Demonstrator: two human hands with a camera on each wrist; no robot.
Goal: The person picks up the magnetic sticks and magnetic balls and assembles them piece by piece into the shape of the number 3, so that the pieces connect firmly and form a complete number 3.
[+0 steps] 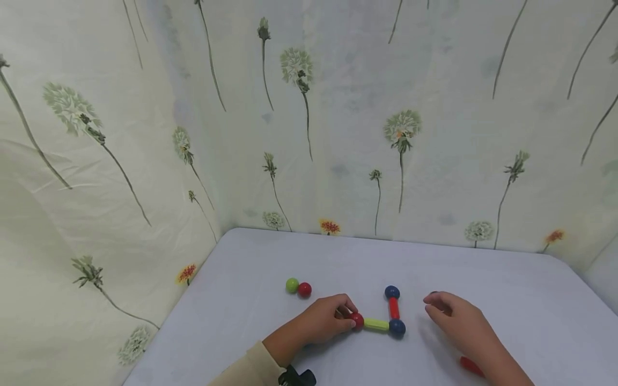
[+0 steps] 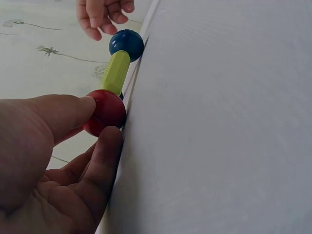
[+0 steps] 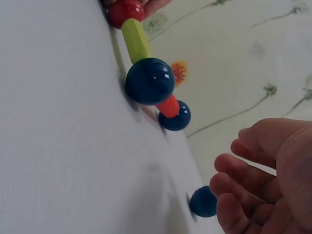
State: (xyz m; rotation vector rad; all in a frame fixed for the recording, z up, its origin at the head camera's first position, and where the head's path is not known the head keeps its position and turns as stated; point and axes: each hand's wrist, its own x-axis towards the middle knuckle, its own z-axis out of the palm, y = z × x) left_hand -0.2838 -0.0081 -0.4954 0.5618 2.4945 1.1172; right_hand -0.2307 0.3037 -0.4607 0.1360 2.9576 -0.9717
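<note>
My left hand (image 1: 324, 320) pinches a red ball (image 2: 108, 113) between thumb and fingers. From that ball a yellow-green rod (image 1: 376, 324) runs to a blue ball (image 3: 150, 81) at the corner of an L-shaped piece. A red rod (image 1: 394, 308) leads away from the corner to a second blue ball (image 1: 392, 292). To the right of this piece, my right hand (image 1: 456, 320) hovers over the table with loosely bent fingers and nothing in them. Just beyond its fingertips lies a loose blue ball (image 3: 204, 201), mostly hidden by the hand in the head view.
A green ball (image 1: 292, 285) and another red ball (image 1: 304, 290) lie side by side at the back left. Partly under my right forearm is a loose red rod (image 1: 471, 366). The white table (image 1: 251, 257) ends at a flower-patterned curtain (image 1: 338, 134).
</note>
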